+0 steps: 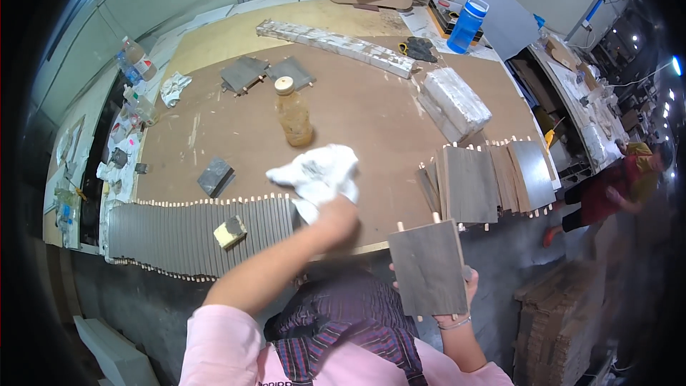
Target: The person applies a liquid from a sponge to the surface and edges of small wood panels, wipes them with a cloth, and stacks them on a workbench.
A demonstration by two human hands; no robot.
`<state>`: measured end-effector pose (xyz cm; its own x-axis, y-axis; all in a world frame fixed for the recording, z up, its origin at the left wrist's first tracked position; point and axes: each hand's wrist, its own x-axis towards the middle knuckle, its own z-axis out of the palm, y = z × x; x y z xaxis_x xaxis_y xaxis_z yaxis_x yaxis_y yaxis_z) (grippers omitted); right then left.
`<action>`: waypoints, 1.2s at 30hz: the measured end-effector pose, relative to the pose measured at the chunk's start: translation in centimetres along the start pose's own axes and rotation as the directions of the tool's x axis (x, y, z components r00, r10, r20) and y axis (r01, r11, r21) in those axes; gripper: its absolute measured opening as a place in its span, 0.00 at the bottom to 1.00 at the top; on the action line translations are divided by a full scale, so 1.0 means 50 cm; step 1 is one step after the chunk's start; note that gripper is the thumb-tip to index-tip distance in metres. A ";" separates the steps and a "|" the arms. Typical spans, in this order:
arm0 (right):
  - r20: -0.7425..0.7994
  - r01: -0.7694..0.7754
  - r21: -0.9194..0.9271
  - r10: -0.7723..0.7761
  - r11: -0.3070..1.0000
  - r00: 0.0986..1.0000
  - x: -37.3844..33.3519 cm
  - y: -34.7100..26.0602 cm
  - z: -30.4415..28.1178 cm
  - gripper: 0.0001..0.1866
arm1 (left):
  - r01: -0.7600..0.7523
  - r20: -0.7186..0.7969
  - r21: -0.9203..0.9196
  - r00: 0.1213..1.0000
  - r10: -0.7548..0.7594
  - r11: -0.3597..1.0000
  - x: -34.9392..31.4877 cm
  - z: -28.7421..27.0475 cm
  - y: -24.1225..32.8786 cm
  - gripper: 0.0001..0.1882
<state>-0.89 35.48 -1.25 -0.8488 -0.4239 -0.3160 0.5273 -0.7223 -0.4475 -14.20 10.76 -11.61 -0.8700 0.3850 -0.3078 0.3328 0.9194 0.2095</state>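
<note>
A crumpled white cloth (316, 175) is gripped by the left hand (336, 218) at frame centre. A grey square wooden panel with dowel pegs (429, 268) is clasped in the right hand (468, 286) at lower right. It is best held steady and wiped in even strokes.

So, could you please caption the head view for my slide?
Left hand grips a white rag; right hand holds a grey dowelled panel at the workbench.

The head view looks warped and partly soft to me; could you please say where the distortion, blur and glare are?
In the head view, fisheye bending curves the workbench edge and darkens the corners; the left hand on the white rag is motion-blurred, while the right hand holding the grey wooden panel is sharp; a bright lamp flares at the right rim.
</note>
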 end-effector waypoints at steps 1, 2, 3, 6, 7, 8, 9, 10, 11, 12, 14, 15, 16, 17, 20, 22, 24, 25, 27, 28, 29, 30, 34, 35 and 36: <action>-0.001 0.045 -0.007 -0.045 0.999 0.999 -0.015 -0.003 -0.014 0.57 | -0.184 0.047 -0.127 0.981 0.191 0.975 -0.024 -0.030 0.073 0.11; 0.053 0.087 0.039 -0.089 0.995 0.995 -0.024 -0.002 -0.019 0.47 | -0.287 0.009 -0.202 0.956 0.295 0.936 -0.031 -0.005 0.117 0.14; 0.065 0.070 0.045 -0.073 0.997 0.995 -0.031 0.001 -0.018 0.47 | -0.416 -0.198 -0.223 0.905 0.377 0.882 -0.035 0.052 0.148 0.16; -0.049 0.203 0.094 -0.199 0.975 0.979 -0.070 -0.003 -0.043 0.53 | -0.356 -0.044 -0.384 0.929 0.369 0.852 -0.082 -0.024 0.223 0.17; -0.105 0.246 0.097 -0.236 0.964 0.966 -0.085 -0.006 -0.050 0.55 | -0.322 0.060 -0.397 0.925 0.374 0.859 -0.088 -0.078 0.231 0.17; 0.033 0.221 0.010 -0.221 0.975 0.975 -0.089 -0.024 -0.041 0.56 | -0.368 -0.105 -0.423 0.928 0.358 0.828 -0.082 -0.085 0.213 0.17; 0.159 0.215 -0.081 -0.200 0.973 0.967 -0.094 -0.037 -0.037 0.57 | -0.426 -0.262 -0.442 0.903 0.341 0.789 -0.073 -0.093 0.185 0.16; 0.147 0.227 -0.076 -0.214 0.971 0.966 -0.094 -0.039 -0.036 0.57 | -0.253 -0.081 -0.430 0.967 0.243 0.867 -0.052 -0.142 0.152 0.16; 0.126 0.240 -0.040 -0.234 0.970 0.964 -0.095 -0.036 -0.032 0.57 | -0.083 0.098 -0.381 0.987 0.129 0.921 -0.023 -0.194 0.114 0.16; 0.120 0.243 -0.004 -0.240 0.970 0.963 -0.091 -0.035 -0.025 0.57 | -0.035 -0.033 -0.407 0.999 0.023 0.913 -0.006 -0.209 0.063 0.17; 0.119 0.217 0.110 -0.229 0.970 0.966 -0.057 -0.020 -0.003 0.55 | 0.023 -0.240 -0.457 0.959 -0.148 0.889 0.009 -0.231 -0.003 0.18; 0.115 0.207 0.163 -0.227 0.965 0.967 -0.036 -0.014 0.006 0.54 | -0.013 -0.359 -0.448 0.918 -0.166 0.894 0.008 -0.245 -0.015 0.18; 0.114 0.196 0.217 -0.224 0.956 0.968 -0.016 -0.008 0.014 0.53 | -0.053 -0.433 -0.462 0.884 -0.173 0.885 0.008 -0.251 -0.030 0.18; 0.156 0.124 0.254 -0.167 0.959 0.974 0.008 -0.004 0.021 0.50 | -0.091 -0.505 -0.474 0.843 -0.185 0.876 0.008 -0.252 -0.037 0.19; 0.210 0.019 0.350 -0.099 0.936 0.973 0.075 0.006 0.004 0.42 | -0.324 -0.609 -0.503 0.790 -0.063 0.801 -0.058 -0.295 0.045 0.20; 0.116 0.038 0.432 -0.097 0.901 0.988 0.117 0.014 -0.015 0.35 | -0.470 -0.603 -0.278 0.765 0.229 0.838 -0.127 -0.301 0.122 0.20; 0.009 0.188 0.107 -0.190 0.976 0.982 0.158 0.037 -0.060 0.31 | -0.577 -0.557 -0.220 0.736 0.385 0.787 -0.188 -0.260 0.193 0.27; 0.044 0.273 -0.244 -0.270 0.931 0.962 0.181 0.055 -0.104 0.30 | -0.630 -0.477 -0.176 0.727 0.494 0.757 -0.187 -0.234 0.209 0.29; 0.240 0.270 0.084 -0.282 0.959 0.929 0.181 0.050 -0.027 0.31 | -0.591 -0.427 -0.164 0.764 0.483 0.790 -0.146 -0.215 0.168 0.29; 0.290 0.062 0.323 -0.161 0.944 0.943 0.179 0.056 -0.005 0.34 | -0.503 -0.567 -0.129 0.744 0.352 0.855 -0.120 -0.205 0.110 0.29; 0.365 -0.166 0.545 -0.055 0.822 0.929 0.173 0.057 -0.001 0.38 | -0.392 -0.677 -0.100 0.700 0.226 0.914 -0.085 -0.195 0.057 0.29; 0.329 -0.200 0.498 0.030 0.844 0.944 0.165 0.053 0.041 0.46 | -0.305 -0.696 -0.101 0.702 0.152 0.947 -0.055 -0.198 -0.005 0.26; 0.308 -0.247 0.453 0.110 0.856 0.945 0.164 0.042 0.073 0.55 | -0.080 -0.843 0.060 0.529 0.094 0.995 -0.071 -0.247 -0.058 0.25; 0.306 -0.243 0.453 0.106 0.858 0.946 0.167 0.040 0.074 0.55 | -0.084 -0.844 0.061 0.528 0.097 0.995 -0.092 -0.255 -0.048 0.25; 0.316 -0.231 0.395 0.104 0.889 0.943 0.172 0.037 0.073 0.54 | -0.179 -0.787 -0.125 0.616 0.012 0.976 -0.126 -0.255 -0.030 0.26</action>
<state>-7.34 28.50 -1.74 -0.7577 -0.6476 -0.0803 0.6494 -0.7604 0.0057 -13.85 5.96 1.86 -0.8185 0.1856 0.5437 0.4349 0.8186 0.3753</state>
